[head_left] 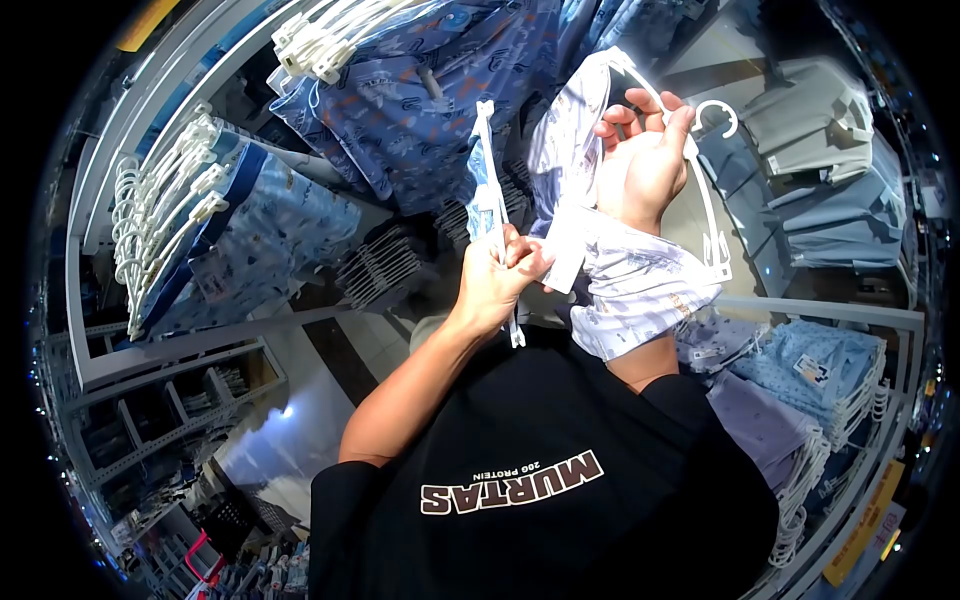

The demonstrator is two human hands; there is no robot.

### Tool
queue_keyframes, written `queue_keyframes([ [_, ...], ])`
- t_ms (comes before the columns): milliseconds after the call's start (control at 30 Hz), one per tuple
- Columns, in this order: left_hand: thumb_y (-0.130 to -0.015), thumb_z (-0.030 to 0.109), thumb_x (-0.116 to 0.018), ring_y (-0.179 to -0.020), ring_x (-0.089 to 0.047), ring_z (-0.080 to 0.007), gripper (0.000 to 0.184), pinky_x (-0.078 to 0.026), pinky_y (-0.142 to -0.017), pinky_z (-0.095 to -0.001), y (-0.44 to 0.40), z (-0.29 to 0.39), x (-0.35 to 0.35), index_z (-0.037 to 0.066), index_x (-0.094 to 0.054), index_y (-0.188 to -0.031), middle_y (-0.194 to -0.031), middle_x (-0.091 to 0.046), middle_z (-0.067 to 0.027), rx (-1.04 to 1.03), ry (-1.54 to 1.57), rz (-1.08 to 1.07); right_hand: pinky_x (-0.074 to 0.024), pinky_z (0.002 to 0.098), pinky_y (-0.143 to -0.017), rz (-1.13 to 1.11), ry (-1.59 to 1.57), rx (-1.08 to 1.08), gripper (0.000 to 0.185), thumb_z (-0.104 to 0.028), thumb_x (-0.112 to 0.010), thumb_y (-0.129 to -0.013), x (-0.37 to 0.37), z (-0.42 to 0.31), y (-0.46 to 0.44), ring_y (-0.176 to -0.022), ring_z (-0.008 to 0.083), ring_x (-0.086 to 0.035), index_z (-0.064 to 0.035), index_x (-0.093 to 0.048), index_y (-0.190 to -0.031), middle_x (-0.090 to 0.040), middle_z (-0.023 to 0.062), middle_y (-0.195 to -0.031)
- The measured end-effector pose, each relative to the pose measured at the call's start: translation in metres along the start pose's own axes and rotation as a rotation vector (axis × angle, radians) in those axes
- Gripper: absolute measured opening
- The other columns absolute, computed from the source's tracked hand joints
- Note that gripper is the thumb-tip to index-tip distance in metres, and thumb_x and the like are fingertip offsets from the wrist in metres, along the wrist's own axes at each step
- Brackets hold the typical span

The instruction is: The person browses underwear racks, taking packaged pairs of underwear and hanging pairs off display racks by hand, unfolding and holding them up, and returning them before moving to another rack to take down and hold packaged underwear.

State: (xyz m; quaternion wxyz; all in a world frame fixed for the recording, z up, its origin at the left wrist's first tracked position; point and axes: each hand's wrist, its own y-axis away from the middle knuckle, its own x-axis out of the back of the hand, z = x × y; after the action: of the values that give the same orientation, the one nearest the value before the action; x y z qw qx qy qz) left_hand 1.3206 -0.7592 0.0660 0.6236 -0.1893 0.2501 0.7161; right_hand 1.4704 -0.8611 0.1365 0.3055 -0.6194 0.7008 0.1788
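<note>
My left hand (pixel 492 285) is closed around a narrow white hanger (pixel 487 165) with light blue cloth on it. Beside its fingertips is a white tag (pixel 565 265); whether they pinch it is unclear. My right forearm passes through a pale lilac-white printed garment (pixel 640 280), and my right hand (pixel 645 170) comes out above, palm toward me. Its thumb and index finger meet at the neck of a second white hanger (pixel 708 195), near the hook. The other fingers curl loosely. Part of the garment hangs from that hanger's far end.
Blue printed clothes (pixel 430 100) hang on a rack ahead. Light blue garments on white hangers (pixel 260 240) hang at left. Grey-green and blue tops (pixel 810 125) are at right, with more hung clothes (pixel 815 370) below. A white rail (pixel 840 312) runs near my right side.
</note>
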Motion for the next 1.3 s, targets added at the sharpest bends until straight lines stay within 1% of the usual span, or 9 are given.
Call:
queue_keyframes([
  [167,-0.092,0.015,-0.072,-0.077,-0.066,-0.0149,0.031,-0.055,-0.068,-0.0292,-0.005,-0.013,0.015,0.006,-0.048,-0.074,-0.098,-0.069,-0.0139,-0.045,-0.187,0.051,-0.0507,0.0303,-0.061,-0.095,0.122,0.145,0.044,-0.045,-0.039,-0.105,-0.003,0.002,0.007,-0.072,0.0172,-0.06,-0.0029,-0.046,-0.117,-0.06,0.0123,-0.097],
  [300,-0.096,0.031,-0.067,-0.108,-0.064,-0.0175,0.045,-0.052,-0.091,-0.0304,-0.02,-0.009,0.021,-0.005,-0.063,-0.122,-0.12,-0.067,-0.0153,0.027,-0.13,0.061,-0.0512,0.0251,-0.062,-0.342,0.355,0.325,0.02,-0.02,-0.053,-0.102,-0.01,0.004,0.033,-0.072,0.0144,-0.062,-0.0002,-0.055,-0.102,-0.064,0.0106,-0.092],
  [400,-0.094,0.027,-0.069,-0.109,-0.062,-0.0141,0.045,-0.049,-0.095,-0.0295,-0.026,-0.003,0.026,-0.005,-0.062,-0.125,-0.12,-0.066,-0.0127,0.094,-0.052,0.025,-0.0477,0.0257,-0.064,-0.494,0.767,0.646,0.007,-0.005,-0.065,-0.093,-0.008,0.017,0.043,-0.072,0.0147,-0.06,-0.0001,-0.061,-0.097,-0.064,0.0077,-0.092],
  [567,-0.088,-0.007,-0.055,-0.088,-0.061,-0.011,0.018,-0.05,-0.077,-0.0265,-0.029,0.01,0.019,-0.001,-0.064,-0.103,-0.095,-0.064,-0.0031,0.036,-0.158,0.033,-0.0514,0.0384,-0.073,-0.724,0.887,0.575,0.027,0.001,-0.067,-0.079,-0.008,0.021,0.064,-0.084,0.0316,-0.064,-0.0065,-0.065,-0.104,-0.063,0.0109,-0.094],
  [733,-0.081,-0.012,-0.05,-0.089,-0.061,-0.0111,0.031,-0.049,-0.08,-0.0261,-0.029,0.002,0.023,-0.001,-0.064,-0.107,-0.097,-0.064,-0.0029,0.084,-0.203,0.068,-0.0519,0.0377,-0.074,-0.74,0.917,0.534,0.024,0.0,-0.071,-0.08,-0.007,0.02,0.064,-0.084,0.0299,-0.065,-0.0031,-0.065,-0.103,-0.064,0.013,-0.094],
  [833,-0.094,0.008,-0.062,-0.082,-0.06,-0.0081,0.007,-0.05,-0.074,-0.0252,-0.029,0.0,0.032,0.002,-0.064,-0.095,-0.089,-0.064,-0.0009,0.118,-0.157,0.061,-0.0509,0.0384,-0.077,-0.755,0.945,0.562,0.025,-0.001,-0.071,-0.079,-0.008,0.015,0.058,-0.086,0.0309,-0.065,-0.0025,-0.066,-0.104,-0.065,0.0133,-0.095],
  [933,-0.099,0.036,-0.061,-0.076,-0.059,-0.0087,0.033,-0.05,-0.07,-0.0246,-0.034,-0.001,0.045,0.003,-0.064,-0.095,-0.085,-0.063,-0.0012,0.205,-0.07,0.139,-0.0517,0.0353,-0.074,-0.726,0.969,0.578,0.026,0.001,-0.071,-0.08,-0.003,0.017,0.049,-0.084,0.029,-0.066,-0.0012,-0.065,-0.104,-0.066,0.0138,-0.096],
  [1200,-0.104,0.036,-0.049,-0.068,-0.061,-0.0116,0.042,-0.051,-0.067,-0.025,-0.037,0.023,0.073,-0.002,-0.064,-0.093,-0.077,-0.063,-0.0054,0.088,-0.528,0.072,-0.0508,0.0382,-0.079,-0.713,1.07,0.404,0.025,0.0,-0.066,-0.081,0.01,0.036,0.049,-0.092,0.0307,-0.063,-0.0084,-0.066,-0.104,-0.063,0.009,-0.096],
  [1300,-0.105,0.035,-0.047,-0.062,-0.064,-0.0161,0.036,-0.052,-0.056,-0.0278,-0.027,0.035,0.057,0.001,-0.06,-0.102,-0.076,-0.064,-0.0079,0.286,-0.229,-0.045,-0.0509,0.0391,-0.08,-0.774,1.115,0.393,0.033,0.004,-0.061,-0.076,0.011,0.046,0.051,-0.093,0.0302,-0.062,-0.0089,-0.066,-0.106,-0.062,0.0081,-0.097],
])
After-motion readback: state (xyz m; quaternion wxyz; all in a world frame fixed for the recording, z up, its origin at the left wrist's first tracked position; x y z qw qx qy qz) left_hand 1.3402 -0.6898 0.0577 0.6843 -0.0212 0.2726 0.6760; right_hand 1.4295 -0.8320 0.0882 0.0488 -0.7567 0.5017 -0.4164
